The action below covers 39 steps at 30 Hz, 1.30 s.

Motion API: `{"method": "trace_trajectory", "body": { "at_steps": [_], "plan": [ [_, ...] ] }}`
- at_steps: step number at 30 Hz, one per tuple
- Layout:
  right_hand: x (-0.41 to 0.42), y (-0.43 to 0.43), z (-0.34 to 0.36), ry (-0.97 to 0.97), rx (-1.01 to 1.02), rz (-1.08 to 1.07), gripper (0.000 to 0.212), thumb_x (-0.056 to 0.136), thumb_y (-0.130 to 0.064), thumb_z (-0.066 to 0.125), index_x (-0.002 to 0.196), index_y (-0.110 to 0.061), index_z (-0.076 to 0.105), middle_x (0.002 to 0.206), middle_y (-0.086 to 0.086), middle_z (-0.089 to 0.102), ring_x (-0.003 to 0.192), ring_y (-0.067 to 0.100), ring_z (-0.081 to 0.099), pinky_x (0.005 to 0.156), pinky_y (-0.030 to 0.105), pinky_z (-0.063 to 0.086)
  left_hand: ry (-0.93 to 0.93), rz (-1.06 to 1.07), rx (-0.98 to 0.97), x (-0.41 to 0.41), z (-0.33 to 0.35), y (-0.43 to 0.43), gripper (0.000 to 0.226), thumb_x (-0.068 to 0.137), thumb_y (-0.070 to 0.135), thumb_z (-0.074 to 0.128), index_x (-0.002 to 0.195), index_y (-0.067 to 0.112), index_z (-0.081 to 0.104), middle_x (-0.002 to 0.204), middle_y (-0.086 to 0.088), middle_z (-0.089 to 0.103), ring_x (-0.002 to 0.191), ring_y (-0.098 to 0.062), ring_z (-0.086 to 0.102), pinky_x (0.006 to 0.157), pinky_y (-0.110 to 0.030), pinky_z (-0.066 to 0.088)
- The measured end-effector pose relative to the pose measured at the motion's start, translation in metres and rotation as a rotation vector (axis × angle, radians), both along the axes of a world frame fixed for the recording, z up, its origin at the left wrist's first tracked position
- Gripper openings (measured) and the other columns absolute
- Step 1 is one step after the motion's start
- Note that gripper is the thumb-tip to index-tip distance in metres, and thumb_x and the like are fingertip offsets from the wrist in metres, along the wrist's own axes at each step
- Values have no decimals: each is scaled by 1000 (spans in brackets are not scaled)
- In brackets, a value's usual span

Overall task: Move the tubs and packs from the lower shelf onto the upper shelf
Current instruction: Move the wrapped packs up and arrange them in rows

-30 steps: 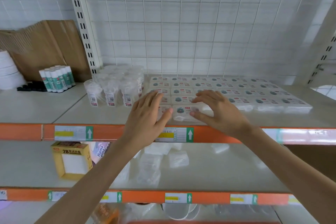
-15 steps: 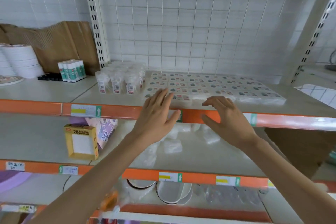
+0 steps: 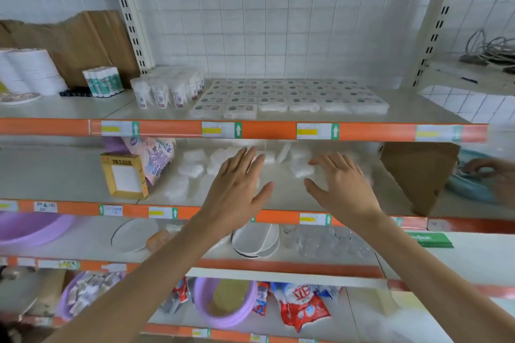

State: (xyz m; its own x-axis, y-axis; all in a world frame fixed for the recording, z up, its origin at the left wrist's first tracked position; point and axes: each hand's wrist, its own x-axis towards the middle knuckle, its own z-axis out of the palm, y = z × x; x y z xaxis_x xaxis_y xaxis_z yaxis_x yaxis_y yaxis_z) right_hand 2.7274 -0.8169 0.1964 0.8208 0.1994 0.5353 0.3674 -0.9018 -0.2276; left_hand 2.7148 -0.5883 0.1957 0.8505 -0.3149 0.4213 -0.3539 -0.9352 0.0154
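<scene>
A: Quick, biggest first. What's there?
B: Metal rack [image 3: 126,8] w/ orange-edged shelves. Upper shelf [image 3: 69,110] on top, lower shelf [image 3: 55,172] right under it.
A: On the upper?
B: Flat packs [image 3: 292,96] in neat rows, ctr to right, edge to edge. Clear tubs [image 3: 167,89] in a tight block just left of them. Further left: glue sticks [image 3: 103,82], a white stack [image 3: 30,69], and brown card sheets [image 3: 83,42] against the wall.
A: Lower?
B: Cardboard box [image 3: 418,175] at the right end. Yellow box [image 3: 124,175] stands upright near the front edge on the left, w/ a purple pack [image 3: 156,156] just behind it. Loose packs [image 3: 192,168] lie scattered mid-shelf, some toward the back. Too blurry to count.
A: Hands?
B: Left hand [image 3: 237,184] & right hand [image 3: 342,184] hang over the lower shelf side by side, apart. Fingers straight and spread wide on both, backs of the hands to the camera, nothing held.
A: Touching anything?
B: Right fingertips [image 3: 320,161] are just beside the nearest pack [image 3: 302,170]. Contact or not, can't tell, it's blurred.
A: Anything smaller?
B: Another person's hand [image 3: 498,175] at the far right edge, by sth teal [image 3: 468,192]. Also blurred.
</scene>
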Motion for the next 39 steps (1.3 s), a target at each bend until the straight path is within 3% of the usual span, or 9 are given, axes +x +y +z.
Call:
{"method": "trace_trajectory", "body": {
  "at_steps": [7,15,18,21,27,30,33,35,39],
  "plan": [
    [-5,-10,-51,165,-48,-19,41,89,-34,64,125,-16,59,129,3,52,121,27,48,99,36,35,148,52,79,0,-61,-10,68,94,52,28,134,4,54,143,-18,51,134,-35,47,106,-46,41],
    [54,-7,-113,361,-134,-41,50,94,-39,55,138,-19,46,143,2,39,131,24,37,106,33,30,284,81,87,61,-122,-5,80,89,57,19,137,2,53,148,-20,45,138,-37,42,110,-47,36],
    [92,2,-140,425,-152,-57,58,95,-43,51,146,-20,35,153,3,27,139,24,28,111,33,24,296,129,58,106,-144,3,85,88,62,13,149,6,35,160,-17,23,149,-32,21,118,-42,21],
    [137,13,-166,470,-131,-62,63,95,-44,52,148,-19,29,156,5,20,141,25,23,112,35,23,327,187,51,155,-172,9,73,99,55,30,155,8,18,164,-12,6,152,-26,5,119,-37,8],
    [223,17,-210,417,-13,-168,66,91,-34,57,147,-12,29,162,10,11,145,28,17,113,38,20,368,205,43,207,-219,4,81,96,58,36,156,8,10,165,-12,4,152,-27,3,121,-38,6],
    [252,17,-221,376,-1,-201,70,92,-35,54,150,-13,23,163,10,5,148,26,9,116,40,15,345,211,15,213,-226,8,94,85,71,19,156,10,14,164,-12,6,152,-28,4,122,-40,6],
    [261,20,-235,374,-4,-220,63,95,-37,48,150,-15,27,162,9,14,149,25,10,116,41,14,349,229,-17,210,-231,9,100,76,73,8,155,12,16,164,-10,9,152,-27,5,122,-40,7],
    [260,20,-241,292,-55,-231,55,94,-35,48,144,-13,41,154,11,34,142,28,27,111,42,19,339,230,-30,211,-232,9,97,78,71,13,154,12,22,163,-11,15,150,-28,11,122,-41,12],
    [255,20,-240,94,-71,-219,49,75,-39,58,116,-16,67,109,9,61,100,32,54,89,40,25,231,218,-87,210,-231,9,80,83,61,35,138,5,48,140,-14,51,128,-33,45,108,-41,33]
  ]
}}
